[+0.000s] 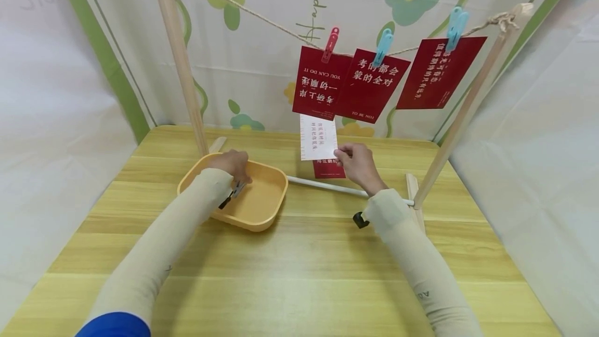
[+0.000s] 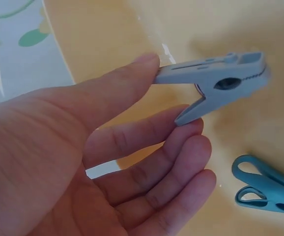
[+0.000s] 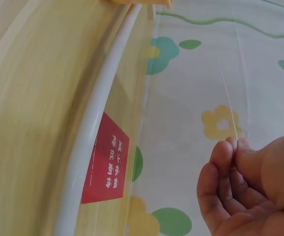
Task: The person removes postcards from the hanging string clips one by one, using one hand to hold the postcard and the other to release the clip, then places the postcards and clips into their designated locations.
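Observation:
Over the yellow basin point(image 1: 259, 207), my left hand point(image 1: 234, 165) pinches a grey clothespin point(image 2: 220, 81) between thumb and fingers. The clothespin's handles stand apart and its mouth holds nothing. A teal clothespin point(image 2: 269, 189) lies below it in the basin. My right hand point(image 1: 359, 165) grips a white printed card point(image 1: 318, 142) by its lower right corner. From the right wrist view the card shows edge-on as a thin line above the thumb. The card's top is hidden behind the hanging red cards.
A rope point(image 1: 252, 12) runs between two wooden posts point(image 1: 180, 56). Three red cards hang from it: one by a red clothespin point(image 1: 330, 44), two by blue clothespins point(image 1: 382, 47). Another red card point(image 1: 329, 169) lies on the table behind a white rod point(image 1: 323, 185).

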{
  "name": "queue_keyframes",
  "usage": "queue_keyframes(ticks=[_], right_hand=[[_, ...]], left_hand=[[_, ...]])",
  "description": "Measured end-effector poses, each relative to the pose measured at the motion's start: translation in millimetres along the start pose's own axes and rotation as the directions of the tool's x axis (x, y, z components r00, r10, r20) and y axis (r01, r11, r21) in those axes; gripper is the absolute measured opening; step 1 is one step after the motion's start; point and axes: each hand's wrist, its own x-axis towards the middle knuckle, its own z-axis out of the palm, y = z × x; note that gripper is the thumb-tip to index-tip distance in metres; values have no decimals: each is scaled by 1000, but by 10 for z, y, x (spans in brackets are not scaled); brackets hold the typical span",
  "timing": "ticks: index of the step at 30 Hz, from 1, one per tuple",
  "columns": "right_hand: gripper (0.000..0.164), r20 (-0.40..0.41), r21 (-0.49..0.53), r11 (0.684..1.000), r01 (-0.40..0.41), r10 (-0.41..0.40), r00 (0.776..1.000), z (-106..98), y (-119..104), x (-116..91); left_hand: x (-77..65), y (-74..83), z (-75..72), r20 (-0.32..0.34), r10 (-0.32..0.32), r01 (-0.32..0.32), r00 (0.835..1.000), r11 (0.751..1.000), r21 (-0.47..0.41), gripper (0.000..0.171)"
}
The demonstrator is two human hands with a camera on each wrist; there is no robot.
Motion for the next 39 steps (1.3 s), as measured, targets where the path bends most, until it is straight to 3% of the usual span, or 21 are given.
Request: queue_keyframes(ticks=[6, 16, 26, 39], right_hand=[[30, -12, -2, 1000, -22, 22, 1000, -57, 63, 15], [23, -45, -46, 999, -20, 18, 999, -111, 191, -23], [27, -60, -4, 999, -43, 42, 997, -221, 283, -45], [28, -70, -41, 997, -65, 62, 996, -356, 441, -85]], left_hand=[[70, -39, 89, 6, -27, 27, 1000, 999, -17, 26], [3, 27, 112, 15, -8, 8, 1000, 1000, -21, 27], [36, 39, 153, -5, -18, 18, 1000, 1000, -5, 33], [39, 28, 188, -47, 1, 0, 999, 999, 42, 21]])
